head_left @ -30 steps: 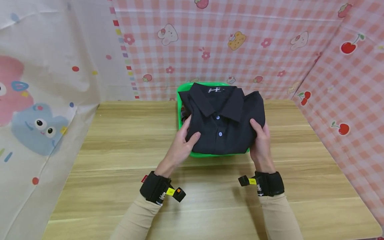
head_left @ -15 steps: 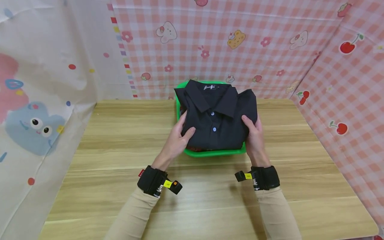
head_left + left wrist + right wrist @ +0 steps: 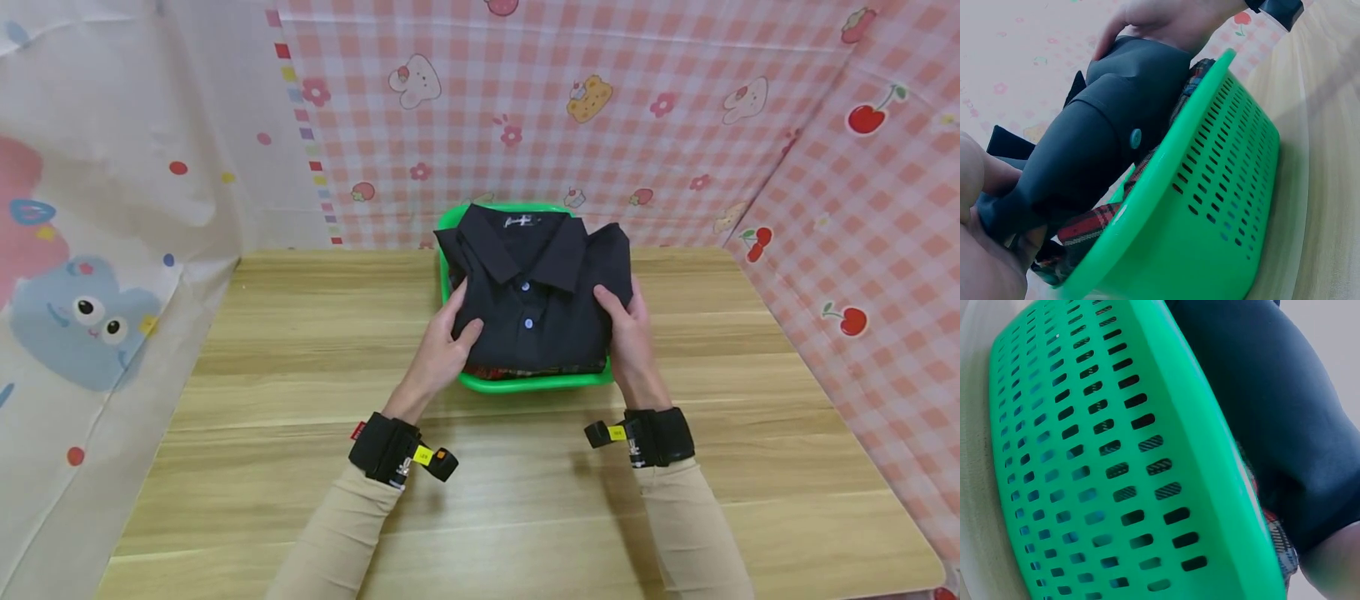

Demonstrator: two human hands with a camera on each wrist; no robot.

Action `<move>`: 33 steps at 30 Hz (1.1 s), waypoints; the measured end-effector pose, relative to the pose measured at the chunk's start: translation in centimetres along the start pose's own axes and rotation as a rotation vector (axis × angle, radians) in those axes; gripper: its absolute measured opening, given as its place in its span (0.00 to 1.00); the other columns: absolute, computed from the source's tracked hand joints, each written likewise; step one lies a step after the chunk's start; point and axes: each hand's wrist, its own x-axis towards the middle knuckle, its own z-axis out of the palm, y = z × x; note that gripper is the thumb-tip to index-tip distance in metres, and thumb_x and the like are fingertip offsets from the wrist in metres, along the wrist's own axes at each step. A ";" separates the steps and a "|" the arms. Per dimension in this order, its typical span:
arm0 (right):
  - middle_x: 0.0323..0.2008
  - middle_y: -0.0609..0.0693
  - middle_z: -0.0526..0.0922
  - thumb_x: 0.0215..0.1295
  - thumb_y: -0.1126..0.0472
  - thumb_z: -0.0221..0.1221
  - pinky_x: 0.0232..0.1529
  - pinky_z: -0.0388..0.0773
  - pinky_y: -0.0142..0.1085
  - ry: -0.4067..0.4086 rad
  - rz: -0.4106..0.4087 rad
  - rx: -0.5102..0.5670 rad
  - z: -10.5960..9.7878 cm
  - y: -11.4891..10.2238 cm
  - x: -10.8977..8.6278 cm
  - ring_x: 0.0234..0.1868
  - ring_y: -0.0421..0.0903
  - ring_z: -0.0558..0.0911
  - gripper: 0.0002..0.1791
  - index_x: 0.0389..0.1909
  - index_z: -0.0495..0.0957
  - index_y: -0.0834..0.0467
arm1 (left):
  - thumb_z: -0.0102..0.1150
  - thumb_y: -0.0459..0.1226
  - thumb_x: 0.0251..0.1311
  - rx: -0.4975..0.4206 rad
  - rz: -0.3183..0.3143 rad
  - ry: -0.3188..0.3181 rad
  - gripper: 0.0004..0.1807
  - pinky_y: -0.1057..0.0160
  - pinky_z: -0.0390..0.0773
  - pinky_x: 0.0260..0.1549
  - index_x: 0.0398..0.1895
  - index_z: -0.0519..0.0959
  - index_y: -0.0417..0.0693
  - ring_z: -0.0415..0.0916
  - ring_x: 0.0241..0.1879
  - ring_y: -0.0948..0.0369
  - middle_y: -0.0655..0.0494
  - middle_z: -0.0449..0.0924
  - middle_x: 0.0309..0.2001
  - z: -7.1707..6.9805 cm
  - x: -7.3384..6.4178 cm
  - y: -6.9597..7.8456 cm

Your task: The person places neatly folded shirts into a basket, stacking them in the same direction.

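A folded black collared shirt (image 3: 517, 333) with pale buttons lies over the top of a green basket (image 3: 536, 384), collar toward the back. My left hand (image 3: 441, 348) grips its left side, thumb on top and fingers underneath. On the opposite side my right hand (image 3: 632, 337) holds the shirt the same way. Red plaid cloth (image 3: 1088, 226) shows beneath the shirt inside the basket in the left wrist view. Slotted holes cover the basket wall (image 3: 1085, 456) in the right wrist view, with more cloth visible through them.
The basket stands on a wood-grain table (image 3: 300, 400) close to a pink checked backdrop (image 3: 480, 100). A white curtain with cartoon prints (image 3: 112, 167) hangs on the left, and a pink checked panel (image 3: 885, 250) rises along the right.
The shirt and both hands have shifted slightly left over the basket. Its front fold has drawn back from the near rim, so plaid cloth now shows there. Both hands keep their hold.
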 end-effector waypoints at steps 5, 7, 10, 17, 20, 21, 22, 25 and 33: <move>0.66 0.49 0.69 0.78 0.57 0.54 0.63 0.70 0.33 -0.012 0.033 -0.015 -0.1 0.5 0.2 0.63 0.46 0.72 0.32 0.79 0.57 0.54 | 0.44 0.27 0.77 -0.013 -0.017 0.011 0.36 0.55 0.53 0.78 0.84 0.50 0.50 0.45 0.81 0.61 0.56 0.49 0.83 0.0 0.0 -0.4; 0.67 0.49 0.69 0.78 0.57 0.55 0.64 0.70 0.33 -0.014 0.043 -0.016 -0.1 0.5 0.3 0.63 0.47 0.71 0.32 0.79 0.58 0.53 | 0.45 0.27 0.77 -0.007 -0.025 0.018 0.36 0.55 0.53 0.78 0.84 0.50 0.50 0.46 0.81 0.61 0.56 0.49 0.83 0.0 -0.1 -0.5; 0.66 0.49 0.70 0.78 0.55 0.55 0.62 0.71 0.32 -0.013 0.059 -0.033 0.0 0.6 0.4 0.62 0.46 0.72 0.32 0.78 0.59 0.53 | 0.45 0.27 0.77 0.006 -0.030 0.029 0.36 0.55 0.53 0.79 0.84 0.50 0.49 0.46 0.81 0.61 0.56 0.49 0.83 0.0 -0.1 -0.7; 0.58 0.47 0.74 0.78 0.51 0.56 0.56 0.75 0.33 0.028 0.152 -0.136 -0.2 0.7 0.4 0.55 0.45 0.76 0.29 0.75 0.62 0.52 | 0.46 0.30 0.77 0.043 -0.115 0.070 0.37 0.52 0.50 0.79 0.85 0.48 0.52 0.42 0.82 0.57 0.54 0.46 0.83 0.0 -0.6 -0.4; 0.60 0.48 0.73 0.78 0.50 0.56 0.57 0.73 0.34 0.061 0.181 -0.174 -0.5 0.8 0.2 0.56 0.44 0.76 0.30 0.76 0.62 0.51 | 0.47 0.32 0.78 0.036 -0.156 0.102 0.37 0.48 0.55 0.78 0.85 0.49 0.56 0.46 0.81 0.53 0.53 0.46 0.83 0.0 -0.9 -0.2; 0.61 0.49 0.72 0.78 0.50 0.56 0.57 0.73 0.34 0.068 0.185 -0.182 -0.6 0.8 0.1 0.56 0.44 0.76 0.31 0.77 0.61 0.50 | 0.48 0.32 0.77 0.028 -0.161 0.110 0.37 0.47 0.58 0.77 0.85 0.50 0.57 0.49 0.81 0.51 0.52 0.46 0.83 0.0 -1.0 -0.1; 0.62 0.50 0.72 0.78 0.49 0.56 0.58 0.73 0.34 0.075 0.188 -0.190 -0.7 0.8 0.1 0.57 0.44 0.76 0.33 0.78 0.60 0.50 | 0.48 0.32 0.78 0.020 -0.164 0.120 0.37 0.47 0.60 0.76 0.85 0.50 0.56 0.52 0.80 0.50 0.51 0.47 0.83 0.0 -1.1 0.0; 0.60 0.51 0.74 0.78 0.48 0.56 0.56 0.75 0.32 0.090 0.190 -0.218 -1.0 0.7 -0.2 0.55 0.43 0.78 0.35 0.80 0.58 0.49 | 0.48 0.32 0.78 0.002 -0.172 0.137 0.36 0.46 0.63 0.74 0.84 0.51 0.52 0.59 0.76 0.47 0.48 0.49 0.82 -0.1 -1.4 0.2; 0.51 0.42 0.82 0.77 0.51 0.57 0.50 0.78 0.28 0.118 0.148 -0.193 -1.9 0.5 -1.0 0.49 0.39 0.83 0.31 0.77 0.63 0.50 | 0.48 0.31 0.78 -0.025 -0.187 0.159 0.34 0.48 0.65 0.73 0.83 0.53 0.48 0.61 0.75 0.49 0.49 0.52 0.81 -0.6 -2.4 0.2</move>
